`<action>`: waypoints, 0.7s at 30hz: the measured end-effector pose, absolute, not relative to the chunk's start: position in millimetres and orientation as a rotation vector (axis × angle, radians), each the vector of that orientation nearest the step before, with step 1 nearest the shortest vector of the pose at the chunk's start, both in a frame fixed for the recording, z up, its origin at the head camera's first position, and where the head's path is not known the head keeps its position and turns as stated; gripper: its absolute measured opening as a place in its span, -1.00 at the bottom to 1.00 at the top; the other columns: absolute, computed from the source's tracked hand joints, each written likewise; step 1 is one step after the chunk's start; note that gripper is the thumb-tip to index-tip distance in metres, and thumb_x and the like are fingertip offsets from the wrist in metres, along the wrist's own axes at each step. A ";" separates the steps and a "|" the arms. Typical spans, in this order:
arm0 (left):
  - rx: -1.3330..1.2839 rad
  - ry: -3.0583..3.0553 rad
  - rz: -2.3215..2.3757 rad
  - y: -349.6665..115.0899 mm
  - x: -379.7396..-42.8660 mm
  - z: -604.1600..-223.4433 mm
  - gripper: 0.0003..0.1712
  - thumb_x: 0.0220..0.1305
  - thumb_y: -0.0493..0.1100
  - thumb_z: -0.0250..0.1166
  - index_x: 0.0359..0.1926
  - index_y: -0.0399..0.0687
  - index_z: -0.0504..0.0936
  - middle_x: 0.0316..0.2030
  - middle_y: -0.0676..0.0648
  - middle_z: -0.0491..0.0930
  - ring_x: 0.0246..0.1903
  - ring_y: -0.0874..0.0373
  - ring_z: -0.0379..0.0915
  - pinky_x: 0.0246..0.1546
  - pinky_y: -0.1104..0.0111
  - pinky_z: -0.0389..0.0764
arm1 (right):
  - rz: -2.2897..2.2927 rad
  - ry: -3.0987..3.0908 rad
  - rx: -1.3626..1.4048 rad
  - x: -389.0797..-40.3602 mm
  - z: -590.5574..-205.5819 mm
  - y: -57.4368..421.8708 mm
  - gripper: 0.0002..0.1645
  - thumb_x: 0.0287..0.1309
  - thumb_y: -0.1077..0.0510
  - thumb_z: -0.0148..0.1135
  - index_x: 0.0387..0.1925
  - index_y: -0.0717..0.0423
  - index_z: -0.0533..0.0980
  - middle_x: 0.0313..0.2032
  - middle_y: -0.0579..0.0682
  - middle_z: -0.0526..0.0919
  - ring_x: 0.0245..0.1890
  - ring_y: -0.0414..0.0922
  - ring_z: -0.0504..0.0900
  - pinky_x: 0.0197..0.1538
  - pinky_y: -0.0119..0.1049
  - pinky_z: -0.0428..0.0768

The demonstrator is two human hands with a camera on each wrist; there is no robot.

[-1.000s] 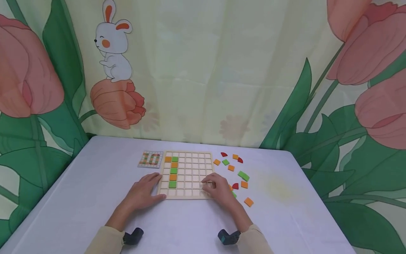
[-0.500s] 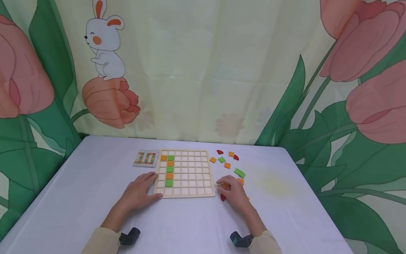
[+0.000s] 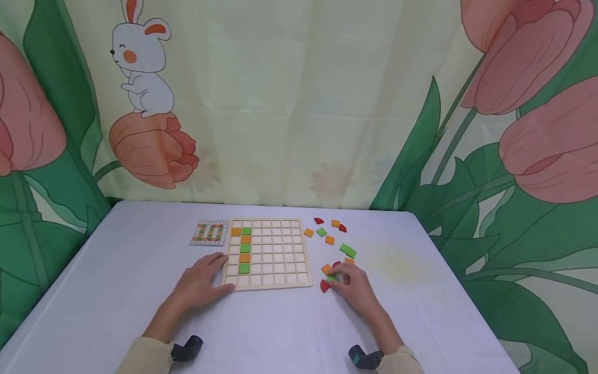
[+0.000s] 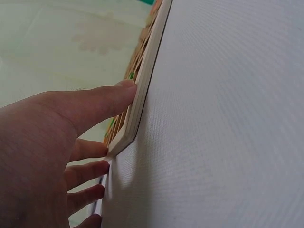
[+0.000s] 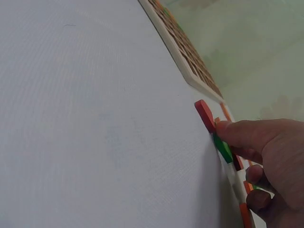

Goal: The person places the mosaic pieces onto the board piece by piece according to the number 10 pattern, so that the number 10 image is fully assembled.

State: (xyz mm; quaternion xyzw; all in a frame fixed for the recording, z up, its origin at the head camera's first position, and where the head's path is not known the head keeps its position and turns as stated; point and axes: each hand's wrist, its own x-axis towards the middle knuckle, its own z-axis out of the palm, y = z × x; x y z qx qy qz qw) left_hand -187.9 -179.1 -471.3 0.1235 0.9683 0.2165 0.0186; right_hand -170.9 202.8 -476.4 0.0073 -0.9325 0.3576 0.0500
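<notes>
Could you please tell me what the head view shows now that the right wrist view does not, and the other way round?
Only the head view shows the left hand at the near left corner of the grid board, the pattern card beside the board, and the rabbit print.

Only the right wrist view gives a low, side-on look at the thickness of a red piece and a green piece by the thumb of the right hand.

Both share the right hand, the board, loose pieces, the white tablecloth and the curtain.
</notes>
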 end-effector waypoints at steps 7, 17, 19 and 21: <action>0.379 3.007 0.668 -179.2 -187.0 -468.5 -0.06 0.09 0.21 0.37 0.39 -0.14 0.30 0.37 -0.24 0.28 0.37 -0.24 0.14 0.20 -0.28 0.29 | 1.107 -2.868 0.013 -170.1 -474.4 201.3 -0.75 -0.04 0.12 0.50 -0.24 -0.16 0.69 -0.25 -0.18 0.59 -0.46 -0.19 0.39 -0.47 -0.48 0.41; 0.381 2.997 0.675 -178.8 -185.6 -468.7 -0.07 0.11 0.22 0.36 0.39 -0.14 0.30 0.37 -0.25 0.28 0.37 -0.25 0.14 0.19 -0.28 0.29 | 1.037 -2.858 0.030 -175.4 -476.1 196.8 -0.77 -0.02 0.16 0.48 -0.26 -0.13 0.70 -0.21 -0.14 0.61 -0.44 -0.18 0.39 -0.46 -0.49 0.41; 0.380 2.996 0.678 -178.4 -185.5 -468.8 -0.07 0.11 0.22 0.36 0.39 -0.14 0.30 0.37 -0.24 0.28 0.37 -0.25 0.14 0.20 -0.28 0.29 | 1.014 -2.863 0.004 -177.7 -476.3 195.1 -0.76 -0.01 0.15 0.48 -0.24 -0.12 0.70 -0.17 -0.14 0.62 -0.37 -0.18 0.43 -0.39 -0.48 0.46; 0.378 2.994 0.684 -177.8 -185.6 -469.1 -0.07 0.11 0.21 0.36 0.39 -0.13 0.30 0.38 -0.24 0.27 0.37 -0.25 0.13 0.20 -0.28 0.28 | 0.990 -2.867 -0.016 -179.4 -475.7 193.2 -0.75 -0.02 0.14 0.48 -0.22 -0.11 0.70 -0.16 -0.14 0.62 -0.27 -0.18 0.48 -0.28 -0.45 0.53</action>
